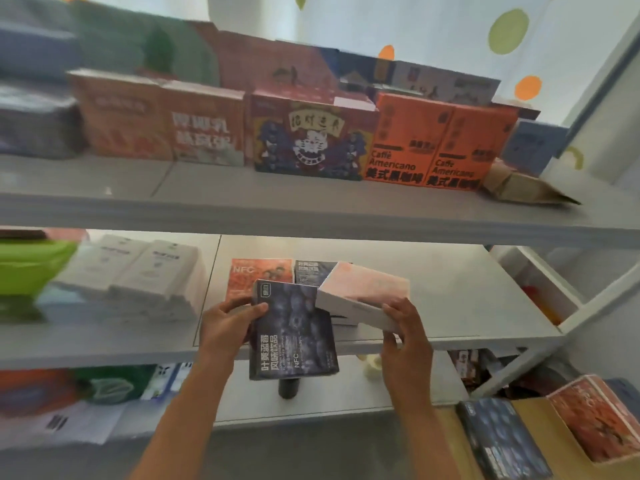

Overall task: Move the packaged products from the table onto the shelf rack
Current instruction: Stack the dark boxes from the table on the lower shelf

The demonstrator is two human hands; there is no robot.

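Boxes: 1 dark [294, 330] in left hand [225, 327], 1 pink [363, 292] in right hand [405, 330]

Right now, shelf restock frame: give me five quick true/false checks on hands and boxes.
1. The left hand holds a dark blue box. True.
2. The right hand is empty. False: it grips a pale pink box.
3. Two orange Caffè Americano boxes stand on the upper shelf. True.
4. The middle shelf holds nothing. False: white packs and an orange NFC box sit there.
5. Both held boxes rest flat on the shelf. False: both are tilted in the hands.
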